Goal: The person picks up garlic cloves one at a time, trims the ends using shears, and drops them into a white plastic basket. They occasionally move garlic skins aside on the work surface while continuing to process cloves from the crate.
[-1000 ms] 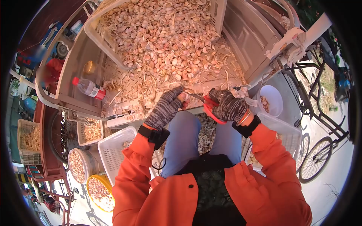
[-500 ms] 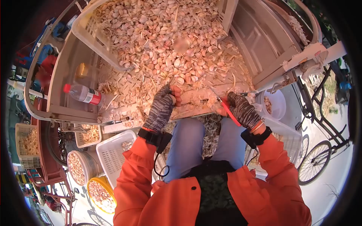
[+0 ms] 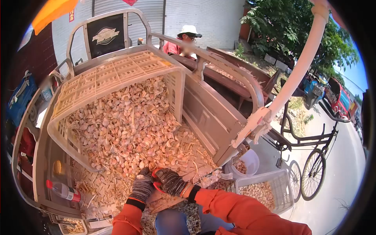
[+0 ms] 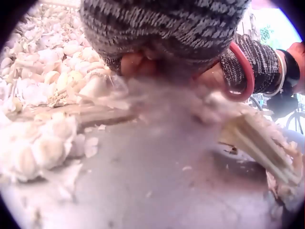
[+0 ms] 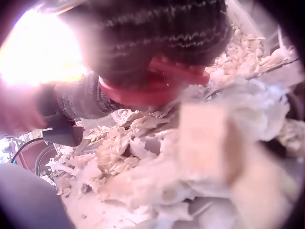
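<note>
In the head view my left hand (image 3: 141, 191), in a dark striped fingerless glove, is low over the truck bed at the near edge of the garlic clove pile (image 3: 125, 129). Its fingers curl round a pale piece of garlic (image 4: 157, 93), blurred in the left wrist view. Close against it, my right hand (image 3: 172, 183), gloved alike, grips red-handled scissors (image 5: 138, 90); their blades are hidden. A whole garlic bulb (image 4: 38, 148) lies beside the left hand, and a cut stem (image 4: 259, 145) sits on the other side.
A tipped plastic crate (image 3: 182, 94) surrounds the pile. A bottle (image 3: 64, 192) lies at left. On the right are a white bucket (image 3: 250, 160), a crate of cloves (image 3: 280, 192) and a slanting pole (image 3: 299, 66). A person in a white hat (image 3: 188, 29) is beyond the bed wall.
The head view has swung up, showing more of the yard. My hands moved apart, the left one loosely curled without garlic, then came together again by the pile. The scissors stayed in the right hand.
</note>
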